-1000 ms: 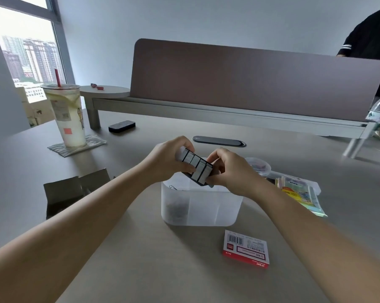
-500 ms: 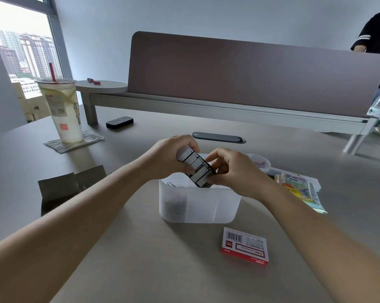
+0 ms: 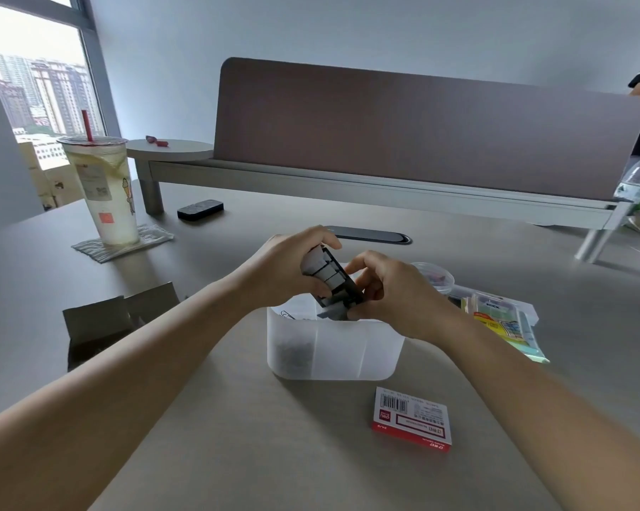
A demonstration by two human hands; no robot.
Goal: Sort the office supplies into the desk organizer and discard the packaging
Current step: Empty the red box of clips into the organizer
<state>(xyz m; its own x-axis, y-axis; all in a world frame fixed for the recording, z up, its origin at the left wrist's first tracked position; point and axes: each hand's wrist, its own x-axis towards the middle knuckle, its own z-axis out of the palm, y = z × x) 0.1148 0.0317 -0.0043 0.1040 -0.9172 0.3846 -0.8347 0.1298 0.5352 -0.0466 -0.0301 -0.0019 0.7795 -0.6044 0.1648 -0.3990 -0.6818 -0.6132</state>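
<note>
1. Cup (image 3: 104,193) with red straw stands far left; its label is unreadable.
2. Left hand (image 3: 289,269) curls round a black tray of grey blocks (image 3: 331,278), tilted over the translucent organizer (image 3: 333,348).
3. Right hand (image 3: 388,293) pinches the tray's lower end.
4. Red box (image 3: 412,418) shows a barcode; the packet (image 3: 499,319) reads "stick".

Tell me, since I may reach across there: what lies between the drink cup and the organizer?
In the head view, only the left forearm crosses between the drink cup and the organizer; the tabletop there is otherwise bare.
</note>
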